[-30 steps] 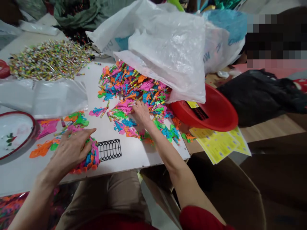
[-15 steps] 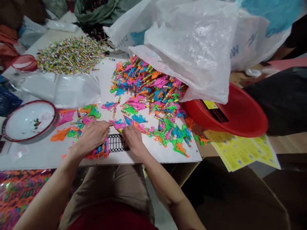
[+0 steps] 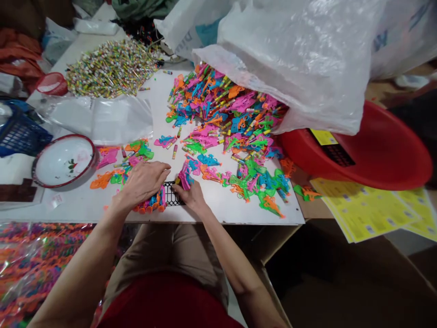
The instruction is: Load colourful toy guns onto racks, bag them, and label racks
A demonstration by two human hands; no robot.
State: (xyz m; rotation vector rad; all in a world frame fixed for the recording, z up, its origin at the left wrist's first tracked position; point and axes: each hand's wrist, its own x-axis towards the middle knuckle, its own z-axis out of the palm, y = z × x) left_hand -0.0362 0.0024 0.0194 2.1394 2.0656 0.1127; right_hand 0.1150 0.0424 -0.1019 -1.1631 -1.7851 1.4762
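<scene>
The right hand (image 3: 194, 197) is closed on a pink toy (image 3: 185, 176), pinched between thumb and fingers just by the right part of the rack (image 3: 172, 195); the left hand (image 3: 141, 182) lies palm down over a row (image 3: 153, 203) of toys, fingers close together and pointing right; whether it clamps any of them, I cannot tell.

In the head view, the pink toy's long axis runs mostly away from the person, near end in the grip; the rack, a black grid, lies with its long axis left to right along the near edge of the table (image 3: 218, 212); the row's orange ends point at the person.

The right hand hides the toy's near end and the rack's right end; the left hand covers the row's far side; a yellow bit by the right thumb is hard to make out; a white bag (image 3: 293, 59), cut off at the top, hides part of the pile (image 3: 218, 105).
</scene>
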